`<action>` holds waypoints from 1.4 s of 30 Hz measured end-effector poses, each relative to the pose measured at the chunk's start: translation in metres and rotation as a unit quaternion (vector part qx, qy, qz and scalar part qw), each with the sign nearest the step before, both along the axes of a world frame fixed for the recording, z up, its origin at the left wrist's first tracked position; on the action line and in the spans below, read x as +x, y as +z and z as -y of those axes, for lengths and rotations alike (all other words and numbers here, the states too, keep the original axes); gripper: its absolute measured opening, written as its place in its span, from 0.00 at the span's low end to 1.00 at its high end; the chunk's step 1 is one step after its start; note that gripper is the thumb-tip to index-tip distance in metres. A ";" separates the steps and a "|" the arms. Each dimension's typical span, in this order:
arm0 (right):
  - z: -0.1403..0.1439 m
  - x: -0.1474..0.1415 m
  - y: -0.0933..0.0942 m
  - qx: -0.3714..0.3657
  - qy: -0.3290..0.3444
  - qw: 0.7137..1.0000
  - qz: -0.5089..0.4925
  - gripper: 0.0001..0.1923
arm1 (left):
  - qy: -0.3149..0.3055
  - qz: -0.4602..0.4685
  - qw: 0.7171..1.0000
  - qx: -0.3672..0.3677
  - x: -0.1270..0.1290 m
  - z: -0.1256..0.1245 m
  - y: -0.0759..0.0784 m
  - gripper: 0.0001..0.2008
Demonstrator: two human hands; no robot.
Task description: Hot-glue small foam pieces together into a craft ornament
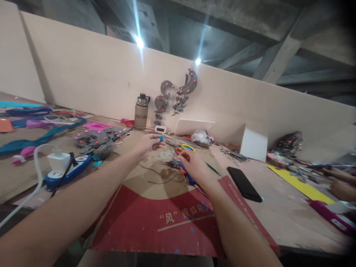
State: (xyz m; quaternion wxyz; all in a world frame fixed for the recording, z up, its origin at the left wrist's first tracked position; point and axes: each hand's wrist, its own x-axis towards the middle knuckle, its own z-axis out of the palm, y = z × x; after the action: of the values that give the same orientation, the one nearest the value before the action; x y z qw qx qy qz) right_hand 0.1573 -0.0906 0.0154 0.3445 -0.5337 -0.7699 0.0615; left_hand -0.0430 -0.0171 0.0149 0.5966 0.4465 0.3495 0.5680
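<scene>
left hand [146, 145] raised over cardboard sheet [155, 207], thumb & fingers pinching small blue piece [160, 138]. right hand [191, 163] fingers curled down on purple/orange bits [178, 165]; grip can't tell. scissors [185, 148] just beyond. black phone [244, 178] to right, water bottle [141, 111] by wall.

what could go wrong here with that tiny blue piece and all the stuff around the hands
The left hand pinches the small blue piece only at its fingertips, above a cardboard sheet dotted with similar blue scraps; if dropped, it may be hard to find. The right hand rests by the scissors and thin wires, which could snag or nick fingers. The black phone lies near the right forearm and might get knocked.
</scene>
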 end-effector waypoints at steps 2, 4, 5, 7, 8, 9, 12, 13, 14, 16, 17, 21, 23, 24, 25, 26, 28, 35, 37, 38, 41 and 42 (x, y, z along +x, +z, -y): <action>-0.006 0.013 -0.002 -0.011 -0.091 0.994 0.065 0.09 | -0.007 -0.007 1.000 0.003 0.001 0.001 -0.001 0.03; -0.010 0.023 -0.007 -0.064 -0.131 0.977 0.156 0.13 | -0.012 -0.015 1.000 0.007 0.002 0.002 -0.003 0.02; -0.012 0.026 -0.010 -0.093 -0.132 0.968 0.194 0.16 | -0.011 -0.017 1.000 0.008 0.002 0.001 -0.003 0.02; -0.014 0.028 -0.015 -0.137 -0.115 0.955 0.238 0.18 | -0.003 -0.016 1.000 0.007 0.002 0.000 -0.005 0.04; -0.015 0.027 -0.017 -0.147 -0.105 0.953 0.242 0.18 | 0.003 -0.015 1.000 0.007 0.002 0.000 -0.006 0.04; -0.015 0.026 -0.018 -0.153 -0.100 0.955 0.234 0.17 | 0.008 -0.014 1.000 0.006 0.002 -0.001 -0.007 0.05; -0.017 0.020 -0.018 -0.176 -0.117 0.962 0.172 0.13 | 0.013 -0.014 1.000 0.003 0.002 -0.002 -0.008 0.04; -0.018 0.019 -0.018 -0.180 -0.134 0.963 0.150 0.13 | 0.014 -0.013 1.000 0.004 0.002 -0.002 -0.008 0.03; -0.019 0.018 -0.017 -0.183 -0.151 0.963 0.130 0.13 | 0.015 -0.011 1.000 0.005 0.002 -0.003 -0.009 0.03; -0.022 0.018 -0.017 -0.182 -0.176 0.962 0.098 0.14 | 0.017 -0.006 1.000 0.008 0.003 -0.004 -0.009 0.02; -0.024 0.019 -0.017 -0.182 -0.182 0.963 0.086 0.13 | 0.019 -0.004 1.000 0.009 0.003 -0.005 -0.010 0.02; -0.032 0.024 -0.021 -0.190 -0.194 0.960 0.072 0.11 | 0.022 -0.009 1.000 -0.004 0.003 -0.007 -0.013 0.03; -0.034 0.026 -0.022 -0.174 -0.200 0.961 0.073 0.10 | 0.014 -0.018 1.000 -0.016 0.003 -0.007 -0.015 0.03; -0.035 0.028 -0.022 -0.155 -0.206 0.964 0.068 0.10 | 0.008 -0.022 1.000 -0.021 0.003 -0.006 -0.016 0.04; -0.036 0.029 -0.022 -0.129 -0.212 0.967 0.054 0.10 | 0.002 -0.025 0.999 -0.024 0.004 -0.006 -0.016 0.04; -0.037 0.031 -0.022 -0.108 -0.213 0.971 0.024 0.11 | -0.001 -0.028 0.999 -0.024 0.004 -0.005 -0.017 0.04; -0.041 0.033 -0.024 -0.093 -0.199 0.974 -0.062 0.10 | 0.001 -0.033 0.999 -0.022 0.006 -0.005 -0.019 0.04; -0.063 0.011 -0.006 -0.089 -0.137 0.966 -0.200 0.12 | 0.018 -0.041 0.998 -0.034 0.005 -0.008 -0.023 0.04; -0.065 0.000 0.011 -0.039 -0.077 0.955 -0.283 0.13 | 0.016 -0.037 0.999 -0.027 0.004 -0.009 -0.023 0.05; -0.064 -0.005 0.020 -0.023 -0.043 0.941 -0.335 0.13 | 0.016 -0.032 0.999 -0.022 0.005 -0.010 -0.023 0.04; -0.052 -0.015 0.034 -0.043 0.079 0.907 -0.412 0.16 | 0.038 0.002 0.999 -0.011 0.006 -0.012 -0.023 0.03; -0.046 -0.017 0.033 -0.064 0.108 0.904 -0.409 0.16 | 0.044 0.011 0.999 -0.008 0.007 -0.012 -0.023 0.03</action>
State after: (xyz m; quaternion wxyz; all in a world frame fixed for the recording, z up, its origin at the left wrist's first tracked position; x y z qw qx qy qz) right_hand 0.1403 -0.0448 0.0487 0.5857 -0.3960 -0.6084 0.3606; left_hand -0.0364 -0.0050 -0.0084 0.5788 0.4194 0.3664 0.5956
